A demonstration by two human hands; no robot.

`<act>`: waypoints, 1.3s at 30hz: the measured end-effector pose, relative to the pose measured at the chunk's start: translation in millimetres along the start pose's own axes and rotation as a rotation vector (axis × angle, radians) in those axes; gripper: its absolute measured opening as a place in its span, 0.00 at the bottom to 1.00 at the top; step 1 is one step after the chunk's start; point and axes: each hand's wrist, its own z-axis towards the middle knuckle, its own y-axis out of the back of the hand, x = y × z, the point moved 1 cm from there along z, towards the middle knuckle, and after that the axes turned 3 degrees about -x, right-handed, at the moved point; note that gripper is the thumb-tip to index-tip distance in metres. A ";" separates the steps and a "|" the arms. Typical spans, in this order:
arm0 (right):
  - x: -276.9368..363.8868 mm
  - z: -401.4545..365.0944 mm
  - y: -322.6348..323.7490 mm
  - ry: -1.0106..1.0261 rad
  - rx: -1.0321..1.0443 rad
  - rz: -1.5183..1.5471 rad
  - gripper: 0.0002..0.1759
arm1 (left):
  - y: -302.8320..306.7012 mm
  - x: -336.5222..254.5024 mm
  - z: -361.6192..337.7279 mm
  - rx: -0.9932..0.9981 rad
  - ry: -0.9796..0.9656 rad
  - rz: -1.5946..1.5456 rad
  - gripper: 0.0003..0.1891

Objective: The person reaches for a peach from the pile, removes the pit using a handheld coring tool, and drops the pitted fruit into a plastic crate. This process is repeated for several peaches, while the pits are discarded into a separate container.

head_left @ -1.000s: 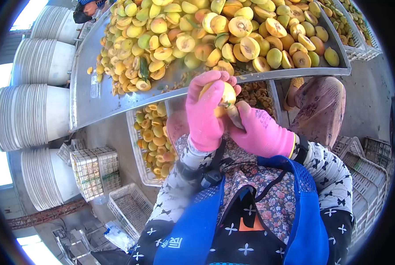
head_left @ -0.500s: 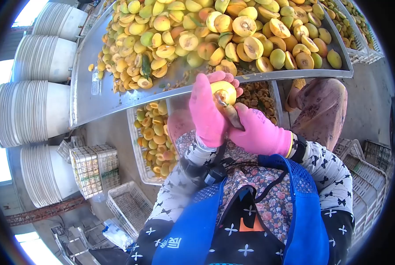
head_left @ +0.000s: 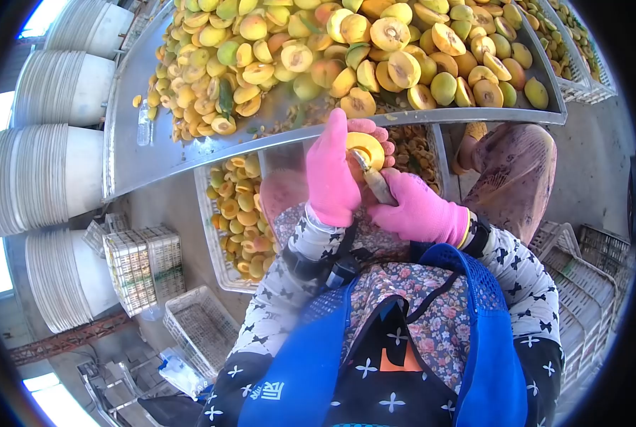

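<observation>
My left hand (head_left: 334,174), in a pink glove, is wrapped round a yellow halved fruit (head_left: 366,148) just in front of the metal tray's edge. My right hand (head_left: 419,208), also gloved in pink, grips the handle of a small pitting tool (head_left: 376,182). The tool's metal tip touches the cut face of the fruit. Beyond my hands, the metal tray (head_left: 182,165) bears a large heap of halved yellow-orange fruit (head_left: 261,53), some with pits showing.
A white crate (head_left: 222,267) of fruit halves stands below the tray. Stacked round trays (head_left: 29,178) and crates (head_left: 143,267) are at the left, more crates (head_left: 581,292) at the right. Another person's knee (head_left: 513,178) shows beyond my right hand.
The view has shifted slightly, with the tray and crates lower left in frame now. The fruit in my left hand is turned a little, and the tool's tip lies differently on its cut face.
</observation>
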 end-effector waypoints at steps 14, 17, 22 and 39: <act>-27.1 13.7 -9.3 0.232 -0.165 -0.477 0.16 | 10.4 32.7 -0.3 -0.151 -0.065 -0.148 0.24; -31.8 16.5 -11.3 0.250 -0.151 -0.359 0.16 | 3.2 28.7 -3.3 -0.171 -0.103 -0.155 0.24; -16.3 8.8 13.1 -0.072 0.156 0.116 0.11 | 7.1 19.2 -5.7 0.022 -0.059 0.045 0.25; -29.1 -8.1 8.3 -0.082 0.053 -0.092 0.14 | 24.3 26.1 11.9 0.160 0.225 0.151 0.23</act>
